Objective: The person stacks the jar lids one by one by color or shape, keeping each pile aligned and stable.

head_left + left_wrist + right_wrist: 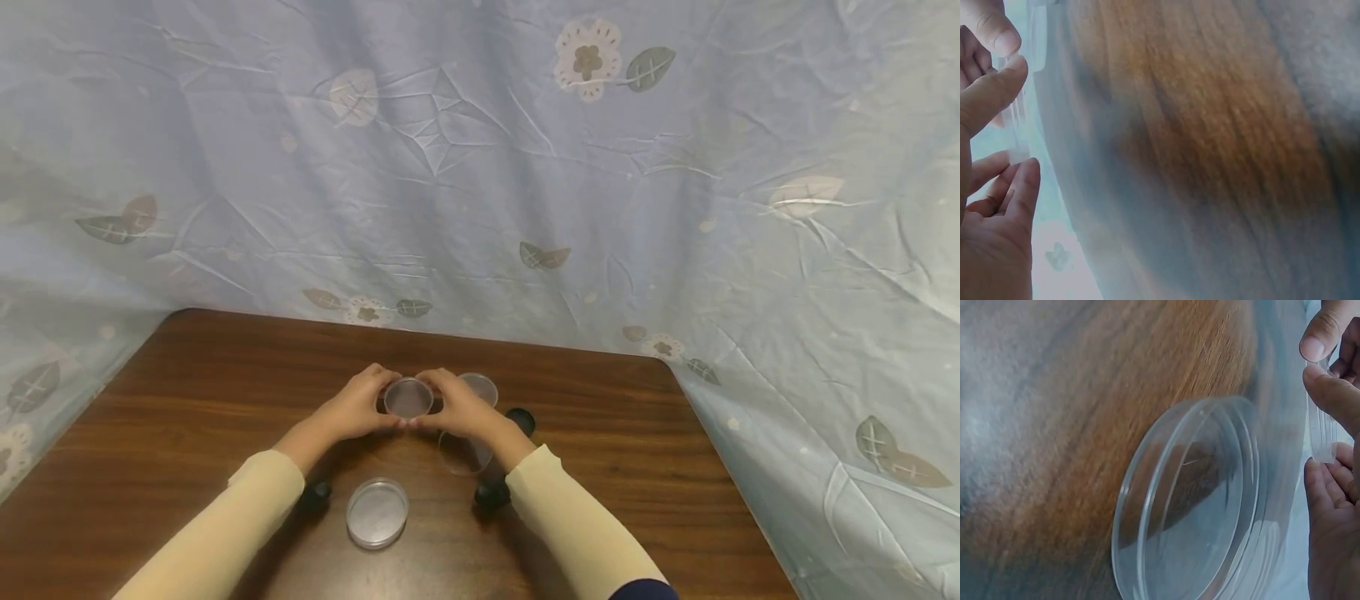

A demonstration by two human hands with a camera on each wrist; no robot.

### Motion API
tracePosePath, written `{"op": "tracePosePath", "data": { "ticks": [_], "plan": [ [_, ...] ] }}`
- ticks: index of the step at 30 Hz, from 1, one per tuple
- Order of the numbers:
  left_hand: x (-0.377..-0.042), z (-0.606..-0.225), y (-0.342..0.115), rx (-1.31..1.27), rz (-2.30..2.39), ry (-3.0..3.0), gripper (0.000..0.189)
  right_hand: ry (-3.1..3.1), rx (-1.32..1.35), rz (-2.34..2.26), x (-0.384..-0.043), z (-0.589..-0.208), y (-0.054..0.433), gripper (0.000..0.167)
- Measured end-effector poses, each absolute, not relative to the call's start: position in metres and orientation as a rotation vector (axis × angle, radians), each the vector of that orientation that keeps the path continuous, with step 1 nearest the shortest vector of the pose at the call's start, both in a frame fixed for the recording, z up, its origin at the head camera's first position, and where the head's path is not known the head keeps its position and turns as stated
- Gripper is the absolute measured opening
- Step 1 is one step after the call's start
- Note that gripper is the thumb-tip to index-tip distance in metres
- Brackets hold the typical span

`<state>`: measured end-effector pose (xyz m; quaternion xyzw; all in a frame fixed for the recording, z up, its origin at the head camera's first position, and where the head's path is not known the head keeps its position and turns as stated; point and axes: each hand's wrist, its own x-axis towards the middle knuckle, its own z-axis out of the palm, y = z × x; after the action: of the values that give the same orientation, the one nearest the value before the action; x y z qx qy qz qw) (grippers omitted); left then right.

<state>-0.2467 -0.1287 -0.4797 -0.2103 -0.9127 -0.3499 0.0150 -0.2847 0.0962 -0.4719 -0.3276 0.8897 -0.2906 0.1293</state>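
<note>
A clear round petri dish is held between both hands over the far middle of the table. My left hand grips its left side, thumb at the near edge and fingers curved round toward the far edge. On the other side my right hand holds it the same way, and the two thumb tips meet at the near rim. Both wrist views show the dish edge-on; in the right wrist view its stacked clear walls sit between thumb and fingers.
A petri dish lies nearer the front edge. Another clear dish stands beyond the right hand, and one more is partly covered by the right wrist. The brown wooden table ends at a patterned cloth.
</note>
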Motion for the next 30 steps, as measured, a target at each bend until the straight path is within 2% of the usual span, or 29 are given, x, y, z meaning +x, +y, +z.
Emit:
{"op": "tracePosePath", "data": {
  "ticks": [30],
  "plan": [
    [-0.192, -0.465, -0.135, -0.771, -1.008, -2.771, 0.073, 2.565, -1.137, -0.902, -0.237, -0.463, 0.107, 0.074]
  ]
}}
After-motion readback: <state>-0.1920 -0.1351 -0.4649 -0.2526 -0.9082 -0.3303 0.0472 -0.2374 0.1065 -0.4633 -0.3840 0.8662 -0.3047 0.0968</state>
